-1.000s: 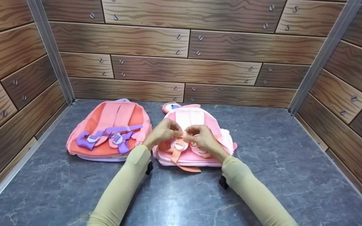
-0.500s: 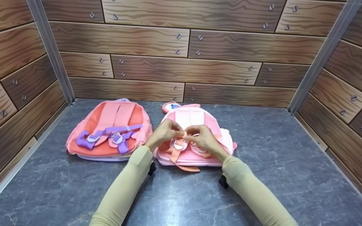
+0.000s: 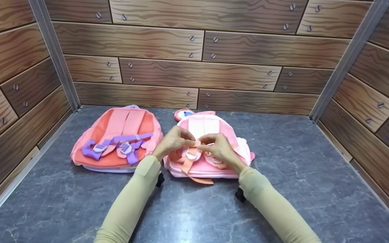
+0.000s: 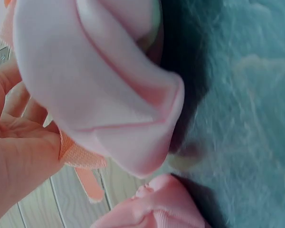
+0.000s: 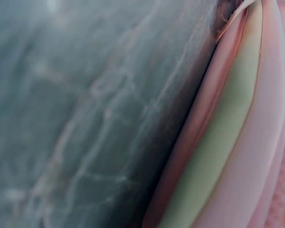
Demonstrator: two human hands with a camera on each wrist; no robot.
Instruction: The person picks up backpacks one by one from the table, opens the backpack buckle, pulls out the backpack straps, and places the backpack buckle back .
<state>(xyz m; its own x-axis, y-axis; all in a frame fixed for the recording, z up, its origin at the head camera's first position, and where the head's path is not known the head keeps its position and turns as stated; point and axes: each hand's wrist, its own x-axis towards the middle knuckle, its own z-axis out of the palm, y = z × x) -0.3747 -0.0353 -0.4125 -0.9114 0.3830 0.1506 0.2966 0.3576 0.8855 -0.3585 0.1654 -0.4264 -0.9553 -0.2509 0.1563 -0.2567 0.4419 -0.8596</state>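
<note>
A pink backpack (image 3: 226, 129) lies with its shoulder straps facing up. My left hand (image 3: 172, 141) and right hand (image 3: 219, 148) meet over it, fingertips almost together. Between them they pinch an orange webbing strap (image 3: 197, 144), just above a white plastic buckle (image 3: 191, 155); the fingers hide part of it. In the left wrist view, orange webbing (image 4: 78, 154) shows by the left thumb, beside the pale pink side of the bag (image 4: 99, 80). The right wrist view has the bag's layered lower edge (image 5: 242, 142) but not the fingers. One loose strap end (image 3: 203, 181) trails onto the table.
A coral backpack (image 3: 120, 130) with purple straps (image 3: 132, 138) lies close on the left. Behind the pink bag pokes a plush part with a printed eye (image 3: 184, 114). Wood-patterned walls (image 3: 198, 74) enclose the dark marbled table (image 3: 282, 162) on the back and both sides.
Both hands stay at the same spot on the orange strap. The left hand and forearm shift slightly, first right, then back left; the fingertips adjust a little on the webbing.
</note>
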